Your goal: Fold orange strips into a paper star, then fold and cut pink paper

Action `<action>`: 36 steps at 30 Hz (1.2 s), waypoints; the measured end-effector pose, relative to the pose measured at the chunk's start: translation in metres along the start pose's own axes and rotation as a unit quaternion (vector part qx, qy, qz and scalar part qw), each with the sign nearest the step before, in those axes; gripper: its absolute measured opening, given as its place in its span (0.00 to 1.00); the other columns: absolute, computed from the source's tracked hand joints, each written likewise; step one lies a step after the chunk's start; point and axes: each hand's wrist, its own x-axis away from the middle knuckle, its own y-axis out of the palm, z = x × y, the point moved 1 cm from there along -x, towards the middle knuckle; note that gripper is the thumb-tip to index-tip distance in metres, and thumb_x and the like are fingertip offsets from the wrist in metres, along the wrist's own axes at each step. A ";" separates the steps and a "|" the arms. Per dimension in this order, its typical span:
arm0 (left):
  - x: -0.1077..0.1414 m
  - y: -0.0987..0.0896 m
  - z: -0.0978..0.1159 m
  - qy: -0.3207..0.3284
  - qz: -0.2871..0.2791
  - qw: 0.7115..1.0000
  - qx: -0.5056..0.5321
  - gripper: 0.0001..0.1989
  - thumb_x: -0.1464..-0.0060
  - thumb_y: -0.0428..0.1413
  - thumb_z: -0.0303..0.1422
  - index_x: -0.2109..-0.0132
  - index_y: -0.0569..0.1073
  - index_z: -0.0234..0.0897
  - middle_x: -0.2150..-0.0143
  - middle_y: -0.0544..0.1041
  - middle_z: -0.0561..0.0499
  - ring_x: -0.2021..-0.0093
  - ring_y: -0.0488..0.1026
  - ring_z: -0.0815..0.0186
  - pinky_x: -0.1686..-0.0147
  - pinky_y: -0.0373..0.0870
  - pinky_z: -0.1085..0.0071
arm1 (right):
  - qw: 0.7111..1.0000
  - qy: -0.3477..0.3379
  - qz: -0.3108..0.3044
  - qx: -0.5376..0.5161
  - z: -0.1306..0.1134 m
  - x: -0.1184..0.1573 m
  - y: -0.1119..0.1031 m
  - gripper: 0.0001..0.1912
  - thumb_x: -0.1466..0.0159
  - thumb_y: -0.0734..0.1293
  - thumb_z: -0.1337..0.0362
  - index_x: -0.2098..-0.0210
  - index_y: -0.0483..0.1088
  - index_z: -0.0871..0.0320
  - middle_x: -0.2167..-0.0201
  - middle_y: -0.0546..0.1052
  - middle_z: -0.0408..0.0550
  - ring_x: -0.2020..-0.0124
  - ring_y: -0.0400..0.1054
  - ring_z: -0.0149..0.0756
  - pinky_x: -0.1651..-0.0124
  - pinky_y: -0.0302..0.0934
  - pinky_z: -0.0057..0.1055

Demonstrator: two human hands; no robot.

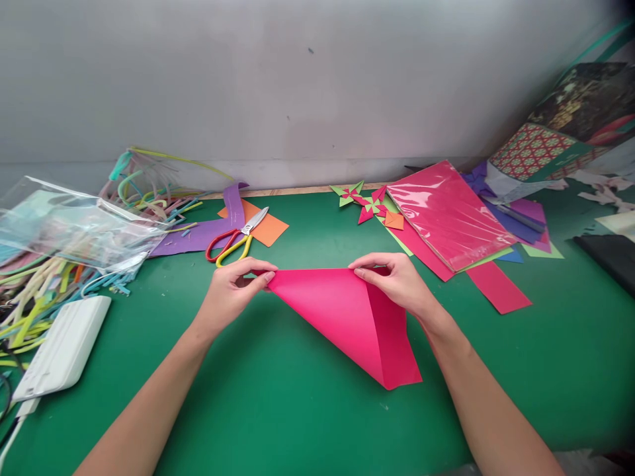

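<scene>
A sheet of pinkish-red paper (332, 304) is held up between my two hands, folded over on a diagonal. My left hand (235, 287) pinches its pointed left corner between thumb and fingers. At the right end of the straight top edge, my right hand (391, 281) pinches the paper between thumb and fingertips. The folded layer comes down to a point at the lower right, and a darker part of the sheet (394, 337) shows beyond it below my right hand.
Scissors (238, 238) with red and yellow handles lie on purple and orange paper (270, 223). Paper strips (34, 297) and a white power bank (64, 347) are at left. Folded paper stars (371, 206) and a plastic-wrapped red paper pack (451, 218) lie back right on the green table (297, 410).
</scene>
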 end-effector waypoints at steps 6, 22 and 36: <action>0.000 0.001 0.000 -0.005 -0.002 1.000 0.012 0.10 0.43 0.65 0.40 0.58 0.83 0.40 0.60 0.83 0.47 0.63 0.81 0.62 0.63 0.81 0.69 | 1.000 -0.003 -0.004 0.006 0.001 0.000 0.000 0.08 0.34 0.70 0.61 0.61 0.83 0.51 0.59 0.85 0.47 0.55 0.79 0.45 0.51 0.69 0.39; 0.000 0.002 0.002 -0.020 0.000 0.998 0.064 0.09 0.43 0.66 0.37 0.59 0.81 0.37 0.64 0.80 0.49 0.67 0.79 0.65 0.65 0.81 0.71 | 1.000 -0.009 -0.002 0.009 0.005 -0.001 -0.001 0.08 0.34 0.70 0.61 0.61 0.83 0.51 0.60 0.85 0.45 0.57 0.79 0.43 0.52 0.69 0.36; -0.003 -0.008 -0.005 -0.020 0.000 0.999 0.037 0.14 0.41 0.64 0.41 0.53 0.79 0.37 0.63 0.79 0.50 0.66 0.81 0.64 0.63 0.82 0.68 | 1.000 -0.011 -0.002 0.006 0.005 -0.002 -0.001 0.07 0.34 0.70 0.62 0.61 0.83 0.51 0.60 0.85 0.45 0.57 0.78 0.43 0.52 0.68 0.36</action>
